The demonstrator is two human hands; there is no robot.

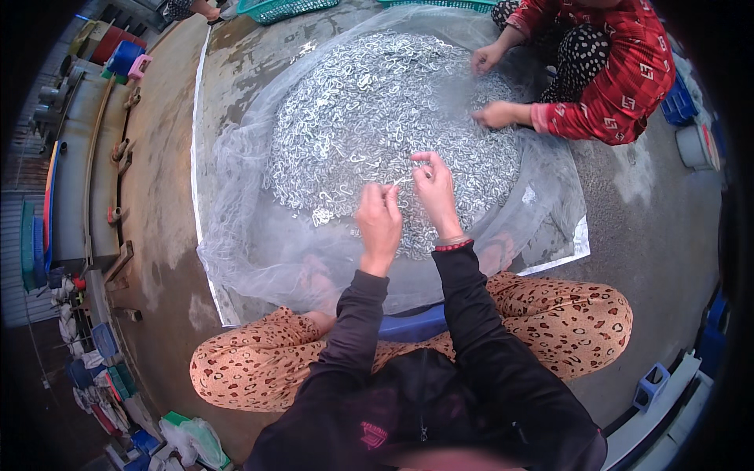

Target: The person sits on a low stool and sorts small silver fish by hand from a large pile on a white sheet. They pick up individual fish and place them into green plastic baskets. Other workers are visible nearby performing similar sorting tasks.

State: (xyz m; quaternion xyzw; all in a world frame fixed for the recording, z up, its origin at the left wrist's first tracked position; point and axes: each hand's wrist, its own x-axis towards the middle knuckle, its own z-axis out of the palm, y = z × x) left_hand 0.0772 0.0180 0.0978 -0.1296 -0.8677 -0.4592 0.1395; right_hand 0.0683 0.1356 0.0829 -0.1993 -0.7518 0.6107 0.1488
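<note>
A broad heap of small silvery curled strips (345, 118), too small to tell their kind, lies on a pale mesh net (243, 188) in front of me. Over its near part, my left hand (379, 224) and my right hand (436, 196) are close together with bent, pinching fingers. One thin pale strip (403, 180) spans the gap between my fingertips, an end at each hand. My left fingers are slightly blurred. At the heap's far right, a co-worker's two hands (495, 115) reach into the strips.
The net rests on a pale ground sheet (196, 133). A co-worker in a red patterned top (620, 86) squats at the far right. Green baskets (283, 9) stand at the far edge. A blue stool (412, 323) is beneath me. Tubs and benches (102, 173) line the left.
</note>
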